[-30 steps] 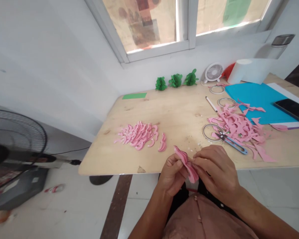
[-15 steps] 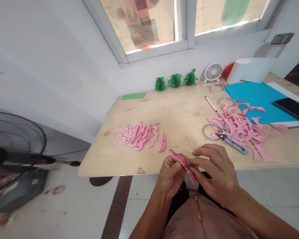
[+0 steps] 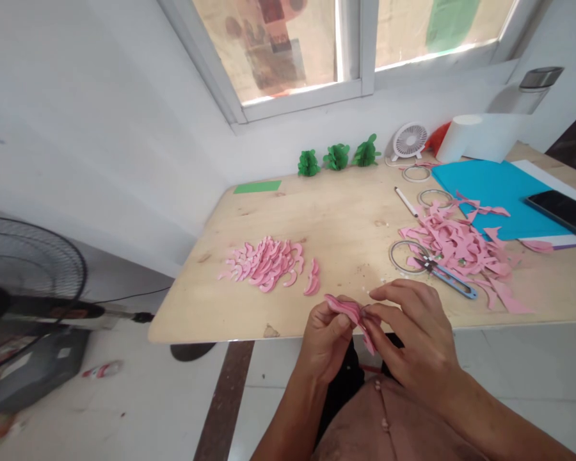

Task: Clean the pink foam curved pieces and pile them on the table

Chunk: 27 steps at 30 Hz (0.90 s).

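Over the table's front edge, my left hand (image 3: 327, 339) is closed on a layered stack of pink paper pieces (image 3: 346, 309). My right hand (image 3: 413, 326) pinches the right side of the same stack between thumb and forefinger, its other fingers bent above. The stack is tilted, and its lower end hangs below the fingers. Just past my left hand lies a small curved pink bundle (image 3: 312, 277). Left of that is a heap of curved pink paper pieces (image 3: 269, 261). Blue-handled thread snips (image 3: 448, 282) rest beyond my right hand, against a roll of tape (image 3: 397, 257).
Pink paper scraps (image 3: 456, 240) spread at the right, beside blue sheets (image 3: 484, 186) and a phone (image 3: 564, 210). Three green paper shapes (image 3: 336, 156) and a small white fan (image 3: 409, 141) stand by the wall. A pen (image 3: 406, 202) and a green strip (image 3: 258, 187) lie on the table.
Both hands keep their hold on the pink stack. The stack has turned slightly, its upper left end a little lower. Other table items stay in place.
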### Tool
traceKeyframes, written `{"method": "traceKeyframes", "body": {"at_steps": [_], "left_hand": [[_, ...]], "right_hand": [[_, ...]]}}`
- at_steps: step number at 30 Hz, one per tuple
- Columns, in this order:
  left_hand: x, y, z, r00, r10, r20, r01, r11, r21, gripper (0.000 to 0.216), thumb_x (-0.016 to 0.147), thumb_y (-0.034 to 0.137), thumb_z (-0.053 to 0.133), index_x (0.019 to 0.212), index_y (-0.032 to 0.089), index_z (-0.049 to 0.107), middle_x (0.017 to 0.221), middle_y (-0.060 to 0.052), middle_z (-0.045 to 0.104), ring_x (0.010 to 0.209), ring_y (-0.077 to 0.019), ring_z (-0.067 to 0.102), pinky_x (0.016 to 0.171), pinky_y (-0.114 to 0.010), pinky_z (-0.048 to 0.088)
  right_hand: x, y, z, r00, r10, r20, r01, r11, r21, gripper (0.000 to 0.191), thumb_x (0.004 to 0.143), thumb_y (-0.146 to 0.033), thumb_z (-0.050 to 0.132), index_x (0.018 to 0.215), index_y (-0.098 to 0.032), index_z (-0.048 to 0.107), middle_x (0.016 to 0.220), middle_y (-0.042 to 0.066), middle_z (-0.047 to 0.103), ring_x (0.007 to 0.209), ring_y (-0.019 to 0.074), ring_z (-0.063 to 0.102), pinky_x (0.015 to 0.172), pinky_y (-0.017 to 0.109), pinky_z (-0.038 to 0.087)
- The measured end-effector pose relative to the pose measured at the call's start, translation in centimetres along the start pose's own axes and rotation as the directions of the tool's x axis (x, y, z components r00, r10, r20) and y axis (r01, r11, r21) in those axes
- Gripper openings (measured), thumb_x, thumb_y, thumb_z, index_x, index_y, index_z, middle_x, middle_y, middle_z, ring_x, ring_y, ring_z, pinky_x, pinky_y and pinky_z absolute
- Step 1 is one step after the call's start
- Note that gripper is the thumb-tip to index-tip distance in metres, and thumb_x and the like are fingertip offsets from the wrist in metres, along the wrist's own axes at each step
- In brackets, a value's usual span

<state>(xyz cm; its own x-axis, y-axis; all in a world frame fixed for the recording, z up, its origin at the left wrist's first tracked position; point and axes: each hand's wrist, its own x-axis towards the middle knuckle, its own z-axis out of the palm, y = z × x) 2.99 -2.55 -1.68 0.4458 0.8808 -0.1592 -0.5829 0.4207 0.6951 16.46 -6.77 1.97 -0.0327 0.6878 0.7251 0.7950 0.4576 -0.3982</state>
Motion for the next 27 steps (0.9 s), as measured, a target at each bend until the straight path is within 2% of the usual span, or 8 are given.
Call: {"method": "traceKeyframes", "body": {"at_steps": [9,14,27], "left_hand": [[-0.38,-0.54,-0.13,0.997,0.039,-0.074,-0.038,0.999,0.016,0.017,0.061,0.029,0.080,0.068,0.017,0.070,0.073,-0.003,0.066,0.073,-0.0150,0.060,0.081,-0.030,0.045],[-0.63,-0.46,0.13,0.995,0.079,-0.064,-0.078,0.997,0.020,0.017,0.062,0.028,0.079,0.070,0.016,0.071,0.075,-0.004,0.068,0.074,-0.0153,0.060,0.082,-0.031,0.045],[-0.55,-0.62,0.20,0.997,0.077,-0.016,-0.077,0.997,0.008,0.013,0.067,0.026,0.076,0.072,0.016,0.071,0.075,-0.004,0.066,0.075,-0.0155,0.059,0.082,-0.032,0.044]], "right_hand": [[-0.25,-0.28,0.16,0.998,0.021,-0.057,-0.023,0.999,-0.029,0.012,0.079,-0.011,0.061,0.086,-0.020,0.064,0.090,0.008,0.067,0.090,0.0254,0.057,0.077,0.043,0.046],[-0.10,-0.48,0.12,0.996,0.012,-0.088,-0.013,1.000,-0.016,0.014,0.077,-0.007,0.061,0.085,-0.017,0.064,0.088,0.009,0.068,0.088,0.0252,0.057,0.075,0.043,0.046],[-0.19,-0.49,0.25,0.993,0.063,-0.097,-0.057,0.996,0.066,0.017,0.073,-0.002,0.060,0.081,-0.017,0.063,0.087,0.010,0.067,0.087,0.0248,0.057,0.076,0.044,0.047]]}}
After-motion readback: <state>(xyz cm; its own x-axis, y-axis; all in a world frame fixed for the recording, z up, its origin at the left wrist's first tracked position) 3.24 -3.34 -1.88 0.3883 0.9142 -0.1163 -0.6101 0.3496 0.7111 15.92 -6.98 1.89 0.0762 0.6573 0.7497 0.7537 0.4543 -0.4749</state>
